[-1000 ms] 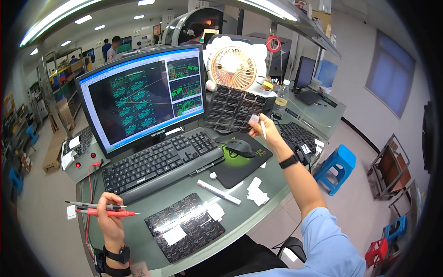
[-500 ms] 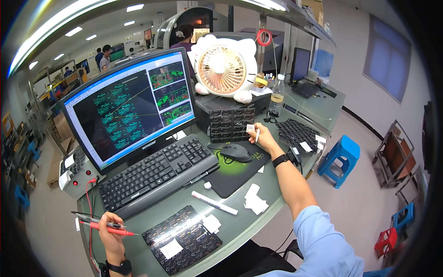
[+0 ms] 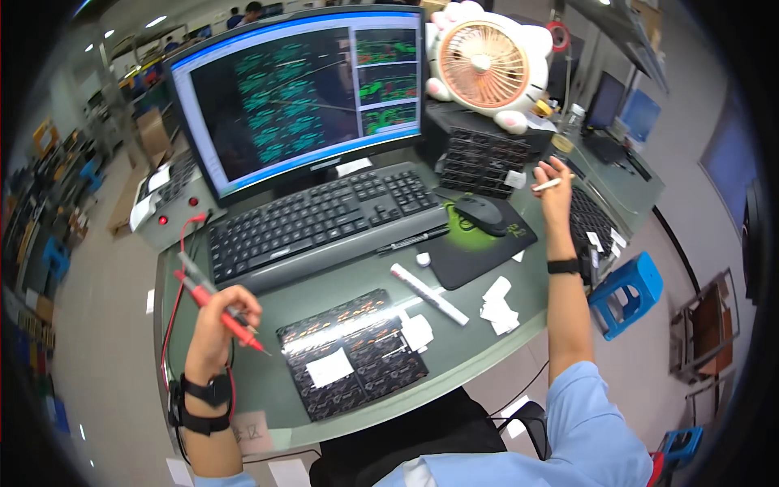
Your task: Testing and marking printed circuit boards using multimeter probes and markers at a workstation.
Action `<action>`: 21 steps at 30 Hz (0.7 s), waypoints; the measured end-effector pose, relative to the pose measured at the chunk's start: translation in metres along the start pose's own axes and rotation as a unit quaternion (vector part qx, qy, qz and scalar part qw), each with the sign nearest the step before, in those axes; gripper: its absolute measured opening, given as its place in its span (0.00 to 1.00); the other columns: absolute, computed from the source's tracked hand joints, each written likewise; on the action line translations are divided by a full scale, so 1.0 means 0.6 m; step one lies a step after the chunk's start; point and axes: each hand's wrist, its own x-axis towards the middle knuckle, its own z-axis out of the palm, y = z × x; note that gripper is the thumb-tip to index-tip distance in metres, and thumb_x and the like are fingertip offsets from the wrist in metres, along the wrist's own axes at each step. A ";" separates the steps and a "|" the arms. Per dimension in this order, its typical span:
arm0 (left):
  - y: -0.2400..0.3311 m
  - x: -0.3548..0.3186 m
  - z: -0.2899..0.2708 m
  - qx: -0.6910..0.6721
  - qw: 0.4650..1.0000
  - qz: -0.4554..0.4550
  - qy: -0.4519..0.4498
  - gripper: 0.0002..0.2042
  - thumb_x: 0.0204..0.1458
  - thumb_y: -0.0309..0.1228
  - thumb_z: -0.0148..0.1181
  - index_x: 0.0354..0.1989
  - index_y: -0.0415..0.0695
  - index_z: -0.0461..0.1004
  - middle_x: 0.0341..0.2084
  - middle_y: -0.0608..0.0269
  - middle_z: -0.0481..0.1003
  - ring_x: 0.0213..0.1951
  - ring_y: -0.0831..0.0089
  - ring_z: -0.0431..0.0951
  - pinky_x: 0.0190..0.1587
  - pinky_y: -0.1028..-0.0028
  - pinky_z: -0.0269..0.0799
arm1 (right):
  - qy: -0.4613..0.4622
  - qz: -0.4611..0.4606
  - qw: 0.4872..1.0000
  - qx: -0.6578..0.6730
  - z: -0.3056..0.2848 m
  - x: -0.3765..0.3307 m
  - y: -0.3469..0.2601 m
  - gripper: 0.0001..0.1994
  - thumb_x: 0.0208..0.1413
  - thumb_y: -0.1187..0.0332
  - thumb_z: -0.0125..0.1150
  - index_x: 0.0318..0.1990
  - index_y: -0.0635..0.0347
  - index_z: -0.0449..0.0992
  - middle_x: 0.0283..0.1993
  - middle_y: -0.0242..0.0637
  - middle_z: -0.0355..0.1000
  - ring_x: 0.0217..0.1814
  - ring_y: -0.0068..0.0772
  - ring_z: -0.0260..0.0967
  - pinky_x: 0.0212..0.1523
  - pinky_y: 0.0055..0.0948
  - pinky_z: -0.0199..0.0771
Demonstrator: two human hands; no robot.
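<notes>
My left hand (image 3: 219, 325) is closed round two test probes, a red probe (image 3: 235, 326) and a black one, their tips pointing right and down. Just right of the tips, a dark circuit board panel (image 3: 349, 390) lies flat on the desk, with a white paper label (image 3: 329, 368) on it. My right hand (image 3: 555, 199) pinches a slim white pen-like stick (image 3: 552, 184). It is raised beside a second dark board panel (image 3: 480, 158), which stands upright against a black box and bears a small white label (image 3: 515, 179) at its lower right.
The keyboard (image 3: 324, 223), monitor (image 3: 300, 105) and mouse (image 3: 480, 213) stand behind the flat panel. A white marker (image 3: 430, 294), its cap (image 3: 423, 260) and paper scraps (image 3: 498, 307) lie nearby. A white fan (image 3: 487, 65), a bottle (image 3: 568, 130) and more dark boards (image 3: 591, 215) are at the right.
The view has tilted downward. My right hand has moved off the label on the standing panel, to its right. My left hand has turned, and the probe tips now slope more downward.
</notes>
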 end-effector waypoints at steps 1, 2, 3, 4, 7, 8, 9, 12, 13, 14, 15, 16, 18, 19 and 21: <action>-0.001 -0.002 0.002 0.013 0.999 -0.030 -0.005 0.20 0.60 0.42 0.40 0.30 0.38 0.73 0.24 0.59 0.75 0.19 0.77 0.71 0.20 0.79 0.64 | -0.029 -0.011 0.999 0.039 0.013 -0.030 -0.038 0.21 0.57 0.69 0.63 0.57 0.61 0.65 0.47 0.39 0.74 0.31 0.19 0.70 0.29 0.19 0.72; -0.002 -0.003 0.002 0.013 0.999 -0.031 0.006 0.20 0.60 0.42 0.40 0.30 0.38 0.73 0.24 0.59 0.75 0.19 0.77 0.71 0.20 0.79 0.64 | -0.098 -0.025 0.994 0.039 0.023 -0.064 -0.076 0.19 0.57 0.70 0.63 0.55 0.62 0.66 0.46 0.38 0.74 0.32 0.20 0.71 0.31 0.19 0.73; -0.003 -0.010 -0.003 0.030 0.999 -0.036 -0.013 0.20 0.60 0.42 0.41 0.31 0.37 0.72 0.28 0.56 0.76 0.19 0.74 0.73 0.22 0.77 0.68 | -0.169 -0.038 0.984 0.043 0.042 -0.106 -0.108 0.18 0.57 0.70 0.63 0.53 0.63 0.68 0.44 0.37 0.75 0.33 0.21 0.72 0.33 0.20 0.73; -0.001 -0.018 -0.008 0.047 0.998 -0.042 -0.032 0.19 0.60 0.42 0.41 0.32 0.37 0.71 0.32 0.53 0.77 0.20 0.71 0.76 0.25 0.75 0.72 | -0.263 -0.074 0.960 0.058 0.061 -0.154 -0.134 0.16 0.57 0.71 0.63 0.51 0.62 0.70 0.44 0.37 0.75 0.36 0.22 0.73 0.34 0.19 0.74; 0.001 -0.018 0.002 0.079 0.993 -0.075 -0.050 0.19 0.60 0.43 0.41 0.37 0.37 0.71 0.39 0.51 0.77 0.20 0.69 0.77 0.26 0.75 0.73 | -0.482 -0.190 0.855 -0.026 0.074 -0.294 -0.232 0.15 0.52 0.69 0.67 0.47 0.58 0.73 0.44 0.35 0.75 0.46 0.31 0.75 0.40 0.26 0.75; 0.005 -0.018 0.005 0.090 0.990 -0.091 -0.055 0.19 0.60 0.44 0.41 0.38 0.38 0.70 0.41 0.51 0.77 0.22 0.67 0.78 0.26 0.73 0.74 | -0.516 -0.278 0.809 -0.043 0.085 -0.327 -0.250 0.16 0.51 0.66 0.68 0.47 0.57 0.73 0.46 0.35 0.75 0.49 0.34 0.73 0.43 0.30 0.74; 0.007 -0.018 0.006 0.090 0.990 -0.092 -0.055 0.19 0.60 0.44 0.41 0.38 0.38 0.70 0.41 0.51 0.77 0.22 0.67 0.78 0.26 0.73 0.74 | -0.545 -0.362 0.754 -0.060 0.094 -0.355 -0.261 0.18 0.49 0.63 0.69 0.46 0.55 0.73 0.47 0.35 0.75 0.52 0.38 0.72 0.47 0.35 0.73; 0.008 -0.025 0.005 0.079 0.988 -0.116 -0.056 0.19 0.59 0.43 0.41 0.39 0.37 0.71 0.40 0.50 0.77 0.24 0.65 0.80 0.28 0.72 0.76 | -0.596 -0.348 0.715 -0.109 0.095 -0.423 -0.268 0.18 0.49 0.58 0.68 0.44 0.54 0.73 0.55 0.34 0.71 0.57 0.39 0.68 0.55 0.38 0.67; 0.007 -0.018 0.013 0.077 0.989 -0.113 -0.061 0.19 0.59 0.43 0.41 0.39 0.37 0.71 0.40 0.50 0.77 0.24 0.65 0.80 0.28 0.72 0.76 | -0.594 -0.348 0.716 -0.116 0.089 -0.430 -0.267 0.18 0.49 0.58 0.68 0.44 0.54 0.73 0.55 0.34 0.71 0.57 0.39 0.68 0.55 0.38 0.67; 0.006 -0.016 0.018 0.074 0.989 -0.111 -0.066 0.19 0.59 0.43 0.41 0.38 0.37 0.71 0.40 0.50 0.77 0.24 0.65 0.80 0.28 0.71 0.76 | -0.583 -0.357 0.718 -0.131 0.087 -0.437 -0.265 0.18 0.49 0.58 0.68 0.44 0.55 0.73 0.55 0.34 0.71 0.56 0.39 0.68 0.55 0.38 0.67; 0.004 -0.014 0.020 0.071 0.989 -0.108 -0.070 0.19 0.59 0.42 0.41 0.38 0.37 0.71 0.39 0.50 0.77 0.24 0.65 0.80 0.28 0.71 0.76 | -0.572 -0.366 0.719 -0.146 0.084 -0.443 -0.263 0.18 0.48 0.59 0.68 0.44 0.55 0.73 0.55 0.33 0.71 0.55 0.38 0.68 0.55 0.38 0.67; 0.002 -0.013 0.021 0.071 0.989 -0.108 -0.071 0.19 0.59 0.42 0.41 0.38 0.37 0.71 0.39 0.50 0.77 0.24 0.65 0.80 0.28 0.71 0.76 | -0.560 -0.367 0.727 -0.151 0.081 -0.447 -0.261 0.18 0.48 0.59 0.68 0.44 0.56 0.72 0.55 0.33 0.71 0.53 0.38 0.69 0.54 0.38 0.67; -0.006 -0.009 0.025 0.069 0.990 -0.100 -0.065 0.19 0.60 0.42 0.40 0.37 0.37 0.71 0.37 0.51 0.76 0.25 0.65 0.79 0.30 0.71 0.76 | -0.553 -0.362 0.734 -0.158 0.075 -0.452 -0.261 0.18 0.48 0.60 0.67 0.44 0.56 0.73 0.55 0.33 0.72 0.53 0.38 0.69 0.54 0.38 0.68; -0.010 -0.008 0.026 0.069 0.990 -0.100 -0.069 0.19 0.60 0.42 0.40 0.37 0.37 0.71 0.37 0.51 0.76 0.25 0.65 0.79 0.30 0.71 0.76 | -0.546 -0.357 0.740 -0.163 0.072 -0.454 -0.261 0.17 0.49 0.60 0.67 0.44 0.56 0.73 0.54 0.33 0.72 0.53 0.37 0.70 0.53 0.37 0.68; -0.016 -0.012 0.023 0.059 0.992 -0.094 -0.052 0.20 0.60 0.43 0.40 0.37 0.37 0.72 0.36 0.51 0.76 0.26 0.66 0.79 0.31 0.70 0.75 | -0.539 -0.350 0.750 -0.154 0.071 -0.459 -0.259 0.16 0.49 0.61 0.67 0.43 0.55 0.73 0.54 0.33 0.72 0.53 0.37 0.70 0.52 0.36 0.69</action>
